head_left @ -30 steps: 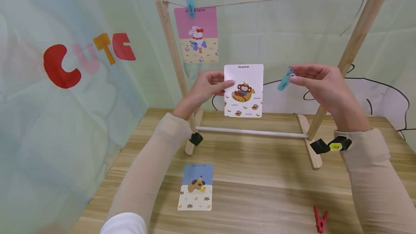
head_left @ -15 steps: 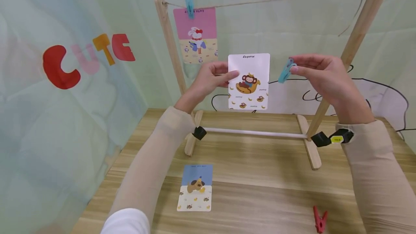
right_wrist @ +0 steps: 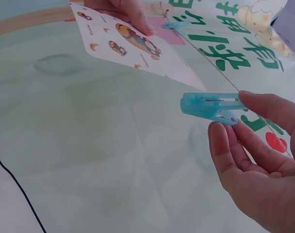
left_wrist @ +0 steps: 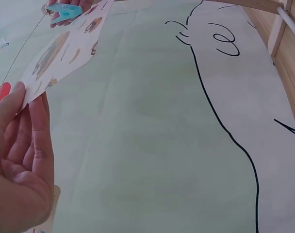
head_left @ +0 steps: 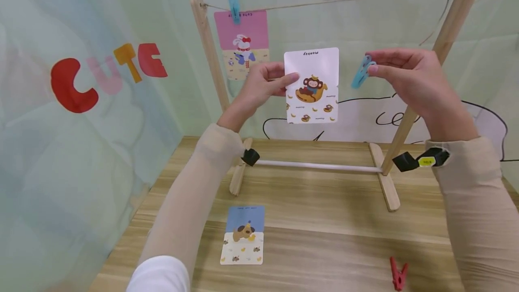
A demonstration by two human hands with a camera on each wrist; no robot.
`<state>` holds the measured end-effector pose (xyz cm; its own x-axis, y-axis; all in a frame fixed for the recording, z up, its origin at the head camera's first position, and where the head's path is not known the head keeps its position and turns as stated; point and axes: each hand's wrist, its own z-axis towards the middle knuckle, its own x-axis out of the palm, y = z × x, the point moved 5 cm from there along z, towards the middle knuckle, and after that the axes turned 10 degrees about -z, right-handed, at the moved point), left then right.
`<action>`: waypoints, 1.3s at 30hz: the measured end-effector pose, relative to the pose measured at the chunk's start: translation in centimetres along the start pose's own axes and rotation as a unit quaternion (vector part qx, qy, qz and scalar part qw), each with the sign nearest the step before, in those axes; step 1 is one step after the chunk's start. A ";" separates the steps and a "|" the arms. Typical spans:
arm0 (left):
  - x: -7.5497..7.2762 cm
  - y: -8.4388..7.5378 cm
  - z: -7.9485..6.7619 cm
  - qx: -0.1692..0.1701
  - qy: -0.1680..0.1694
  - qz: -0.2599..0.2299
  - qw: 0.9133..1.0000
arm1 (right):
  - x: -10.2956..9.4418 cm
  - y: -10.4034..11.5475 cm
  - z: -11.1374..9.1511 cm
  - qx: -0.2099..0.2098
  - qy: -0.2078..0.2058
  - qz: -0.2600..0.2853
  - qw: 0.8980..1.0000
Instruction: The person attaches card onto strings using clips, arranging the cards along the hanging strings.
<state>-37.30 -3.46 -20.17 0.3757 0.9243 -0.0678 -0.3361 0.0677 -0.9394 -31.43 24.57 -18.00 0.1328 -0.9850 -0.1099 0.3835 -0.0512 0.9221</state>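
My left hand point(head_left: 263, 85) pinches the left edge of a white monkey card point(head_left: 311, 85), thumb in front and fingers behind. The card hangs in the air below the string point(head_left: 344, 0), its printed word upside down from here. To its right, my right hand point(head_left: 417, 75) holds a light-blue clothespin point(head_left: 361, 72) by its handle ends, between thumb and fingers. In the right wrist view the clothespin point(right_wrist: 210, 104) points towards the card point(right_wrist: 133, 43), apart from it. At the string's left, another blue clothespin point(head_left: 234, 6) holds a pink rabbit card point(head_left: 239, 35).
A wooden frame with a left post point(head_left: 210, 53) and right post point(head_left: 454, 26) carries the string. A white rod point(head_left: 320, 166) joins its feet. On the table point(head_left: 324, 247) lie a blue-and-white dog card point(head_left: 243, 235) and a red clothespin point(head_left: 399, 274).
Both hands have risen towards the string, carrying the monkey card and the blue clothespin up. The card has also shifted slightly right. The things on the table have stayed put.
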 end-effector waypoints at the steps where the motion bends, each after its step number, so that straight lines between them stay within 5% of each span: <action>1: 0.0 -0.2 0.1 0.001 -0.001 -0.002 1.000 | 0.1 0.2 0.1 -0.010 0.003 0.011 1.000; 7: -0.1 -1.1 1.0 0.005 -0.002 -0.005 1.000 | 0.4 1.4 0.5 -0.041 0.006 0.045 0.998; 15: -0.3 -2.0 1.5 0.002 -0.012 -0.001 1.000 | 0.6 2.7 0.9 -0.041 -0.016 -0.004 0.999; 29: -0.5 -3.2 1.9 0.002 -0.016 -0.012 1.000 | 1.7 5.7 2.3 -0.137 -0.013 0.098 0.986; 39: -0.5 -3.7 2.6 -0.012 -0.030 -0.020 0.999 | 2.5 8.1 4.2 -0.170 -0.032 0.088 0.981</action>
<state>-38.52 -3.21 -15.77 0.3369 0.9415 -0.0100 -0.3011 0.0977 -0.9486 -31.84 20.98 -9.23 0.1715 -0.9825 0.0732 0.6431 0.1679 0.7471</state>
